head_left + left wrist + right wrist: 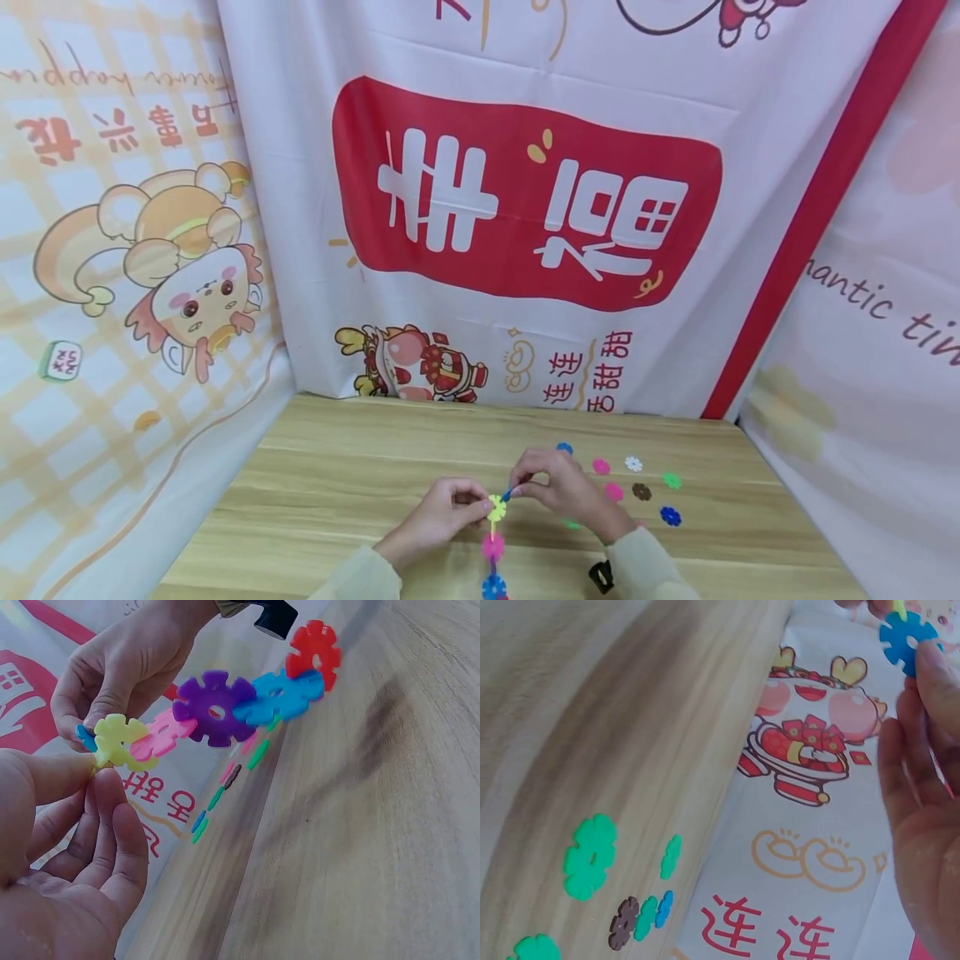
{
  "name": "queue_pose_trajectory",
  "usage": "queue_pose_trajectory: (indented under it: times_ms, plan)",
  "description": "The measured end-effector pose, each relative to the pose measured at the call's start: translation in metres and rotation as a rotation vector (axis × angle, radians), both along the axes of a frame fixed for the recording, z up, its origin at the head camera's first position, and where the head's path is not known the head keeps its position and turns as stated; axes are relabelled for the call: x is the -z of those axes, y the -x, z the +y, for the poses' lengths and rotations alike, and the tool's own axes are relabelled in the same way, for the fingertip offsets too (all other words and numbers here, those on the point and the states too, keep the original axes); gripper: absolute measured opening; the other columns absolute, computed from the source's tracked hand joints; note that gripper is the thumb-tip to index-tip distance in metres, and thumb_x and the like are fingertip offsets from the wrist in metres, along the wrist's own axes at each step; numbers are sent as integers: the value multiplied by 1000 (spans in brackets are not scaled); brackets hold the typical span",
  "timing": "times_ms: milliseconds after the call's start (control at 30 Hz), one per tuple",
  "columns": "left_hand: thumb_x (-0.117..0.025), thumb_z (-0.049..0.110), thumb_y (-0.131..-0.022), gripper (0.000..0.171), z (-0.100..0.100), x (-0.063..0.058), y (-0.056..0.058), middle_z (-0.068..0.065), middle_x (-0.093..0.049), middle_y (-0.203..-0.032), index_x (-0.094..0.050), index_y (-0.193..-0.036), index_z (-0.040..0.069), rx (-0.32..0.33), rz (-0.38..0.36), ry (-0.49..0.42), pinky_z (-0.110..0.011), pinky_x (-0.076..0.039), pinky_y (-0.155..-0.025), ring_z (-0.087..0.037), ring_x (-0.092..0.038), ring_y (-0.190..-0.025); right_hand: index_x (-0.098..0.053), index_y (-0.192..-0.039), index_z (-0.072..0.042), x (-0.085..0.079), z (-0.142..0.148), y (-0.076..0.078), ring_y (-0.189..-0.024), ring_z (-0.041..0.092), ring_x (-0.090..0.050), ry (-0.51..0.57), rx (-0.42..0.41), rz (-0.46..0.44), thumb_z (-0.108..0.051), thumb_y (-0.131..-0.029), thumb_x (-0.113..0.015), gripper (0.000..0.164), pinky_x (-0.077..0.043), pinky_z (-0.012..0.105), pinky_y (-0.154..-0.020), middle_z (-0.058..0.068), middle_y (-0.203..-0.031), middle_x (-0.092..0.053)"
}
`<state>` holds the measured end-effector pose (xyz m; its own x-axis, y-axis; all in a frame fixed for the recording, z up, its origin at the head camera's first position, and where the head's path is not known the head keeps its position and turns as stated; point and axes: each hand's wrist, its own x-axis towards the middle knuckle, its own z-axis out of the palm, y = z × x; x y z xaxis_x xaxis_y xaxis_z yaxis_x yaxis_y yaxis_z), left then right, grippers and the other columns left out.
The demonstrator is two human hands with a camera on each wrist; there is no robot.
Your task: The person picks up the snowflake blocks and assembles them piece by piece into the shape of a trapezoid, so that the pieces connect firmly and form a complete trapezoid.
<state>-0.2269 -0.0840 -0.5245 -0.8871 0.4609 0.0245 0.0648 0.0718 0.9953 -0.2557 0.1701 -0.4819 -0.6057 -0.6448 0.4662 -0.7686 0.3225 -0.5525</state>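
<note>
Pinching | left hand [446,510]: yellow disc [498,506] | right hand [558,479]: blue disc [898,645] (partly behind thumb)

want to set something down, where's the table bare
Bare: the pale wood-grain table left of the left grip, towards the orange-checked white cloth; also along the red-panelled white cloth. Crowded: right of the right grip, among coloured flower-shaped plastic discs, and centrally, around the multicoloured disc chain.

The chain [217,694] runs yellow, pink, purple, blue, red; the disc [900,649] at its yellow end is blue. Surface [337,458]: tan, wood-grained. Left cloth [112,433]: white, orange-checked.
</note>
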Motion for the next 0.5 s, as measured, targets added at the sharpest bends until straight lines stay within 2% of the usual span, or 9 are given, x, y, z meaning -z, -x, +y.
queue_pose_trajectory:
  times_ms: [100,167,367,500]
  plan:
    - [-73,16,-100,21,2,0,-1,-7,-76,-99,-73,-110,-3,3,0,-16,-34,-65,-82,-18,-72,-86,-76,-93,-15,4,-2,-2,-86,5,-71,25,13,136,-5,-84,-85,16,-63,22,-80,-5,-91,-76]
    - [-73,14,-99,21,5,-1,-2,-8,-77,-99,-73,-110,-5,-10,3,-30,-32,-65,-82,-17,-71,-85,-76,-92,-14,6,-4,-4,-84,5,-71,56,24,193,-4,-82,-85,16,-62,20,-79,-4,-89,-75]
    - [-74,10,-98,21,12,0,-4,-10,-78,-97,-72,-109,-8,-64,5,-75,-31,-66,-80,-12,-71,-81,-75,-89,-13,11,-6,-8,-80,7,-70,122,41,275,-6,-83,-85,14,-60,15,-76,-3,-86,-74]
    - [-74,10,-99,21,13,0,-3,-9,-77,-97,-72,-109,-8,-30,4,-68,-34,-66,-82,-12,-71,-81,-75,-90,-13,12,-2,-9,-80,8,-71,124,-7,279,-3,-84,-85,15,-60,15,-76,-2,-86,-74]
